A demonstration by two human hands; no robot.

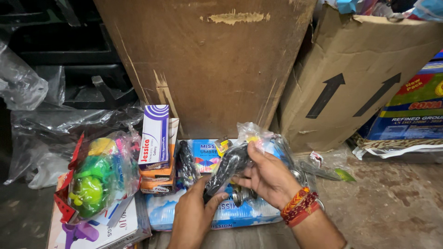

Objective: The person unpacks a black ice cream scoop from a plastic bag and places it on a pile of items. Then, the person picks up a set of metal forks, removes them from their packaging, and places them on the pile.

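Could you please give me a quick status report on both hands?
Left hand and right hand both gripping a dark item in a clear plastic bag. Blue flat box underneath. Nothing blocking.

The packet held between both hands is clear, crinkled plastic film – glossy, catching light over a dark, smooth item inside. Under it lies a flat box of glossy printed card. The small boxes beside it are smooth coated card too. The toy bag is shiny film over bright, slick plastic. Behind, the wooden panel looks matt and chipped – the carton is dull brown corrugated cardboard. The floor is rough, stained concrete.
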